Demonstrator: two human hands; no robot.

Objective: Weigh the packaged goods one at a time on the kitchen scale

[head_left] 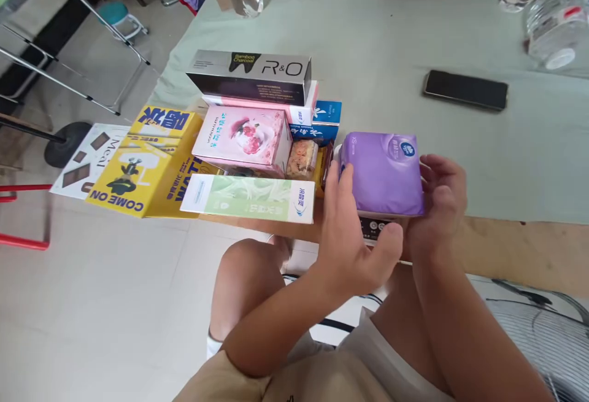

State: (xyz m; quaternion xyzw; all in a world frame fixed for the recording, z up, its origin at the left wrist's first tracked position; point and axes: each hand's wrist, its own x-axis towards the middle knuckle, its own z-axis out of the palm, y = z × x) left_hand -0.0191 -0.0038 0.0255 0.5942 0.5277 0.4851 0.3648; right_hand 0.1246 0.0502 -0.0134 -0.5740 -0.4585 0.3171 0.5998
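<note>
Here's the purple pack (384, 172) at the near edge of the worktop (377, 40), right between my hands: my left grip (359, 205), open with thumb spread, has its fingers against the left side, and my right grip (432, 190), open and loosely curved, is at the right side. Just left sit the pink box (243, 135) and green-white box (248, 198); the phone (465, 89) lies farther back, to the right.

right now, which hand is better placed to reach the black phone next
Probably the right hand: it is nearer the black phone, while the left hand is at the purple pack's far side.
</note>
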